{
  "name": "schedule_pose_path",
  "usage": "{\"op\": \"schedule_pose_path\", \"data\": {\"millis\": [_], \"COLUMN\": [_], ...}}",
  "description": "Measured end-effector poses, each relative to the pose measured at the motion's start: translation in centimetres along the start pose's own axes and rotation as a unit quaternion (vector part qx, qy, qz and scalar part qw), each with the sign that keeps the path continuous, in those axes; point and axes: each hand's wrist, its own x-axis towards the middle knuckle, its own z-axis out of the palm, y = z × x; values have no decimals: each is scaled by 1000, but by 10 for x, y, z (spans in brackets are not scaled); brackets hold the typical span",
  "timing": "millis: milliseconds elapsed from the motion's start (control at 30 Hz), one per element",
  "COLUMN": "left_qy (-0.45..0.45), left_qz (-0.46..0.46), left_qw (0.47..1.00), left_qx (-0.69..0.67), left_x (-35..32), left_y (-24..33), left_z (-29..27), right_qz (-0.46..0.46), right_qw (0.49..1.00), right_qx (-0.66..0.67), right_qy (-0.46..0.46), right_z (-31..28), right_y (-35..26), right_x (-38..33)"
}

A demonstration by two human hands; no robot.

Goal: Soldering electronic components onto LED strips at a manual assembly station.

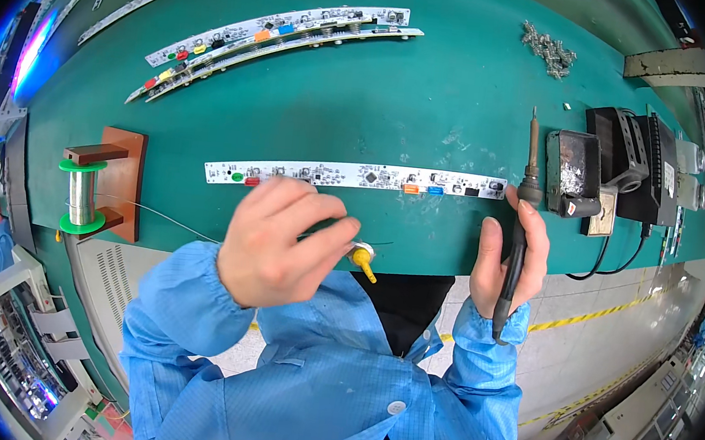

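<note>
A long, narrow white circuit board (348, 175) lies across the green bench in front of me, with green, red, orange and blue parts along its lower edge. My right hand (512, 257) grips a soldering iron (516, 257) by its dark handle, the tip pointing up and away, just past the board's right end. My left hand (287, 239) is curled near the board's left half, partly covering its lower edge. Solder wire (162, 216) runs from a spool (81, 198) to this hand; the fingertips are partly hidden. Beside them is a small round thing with a yellow tip (363, 260).
The spool's brown wooden holder (131, 186) stands at left. More boards (276, 39) lie at the far left. Small metal parts (549, 50) are heaped at the far right. A dark tray (572, 173), an iron stand (618, 148) and a black box (656, 169) with cables line the right side.
</note>
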Motion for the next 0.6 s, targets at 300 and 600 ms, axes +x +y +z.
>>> {"op": "schedule_pose_path", "data": {"millis": [300, 600], "left_qy": [45, 133], "left_qz": [-110, -115], "left_qw": [980, 973], "left_qx": [-156, -151], "left_x": [-12, 1], "left_y": [24, 4], "left_z": [13, 22], "right_qz": [1, -86], "right_qw": [1000, 992], "right_qx": [-18, -15], "right_qy": [-23, -91], "right_z": [-3, -21], "right_y": [1, -30], "right_x": [-3, -1]}}
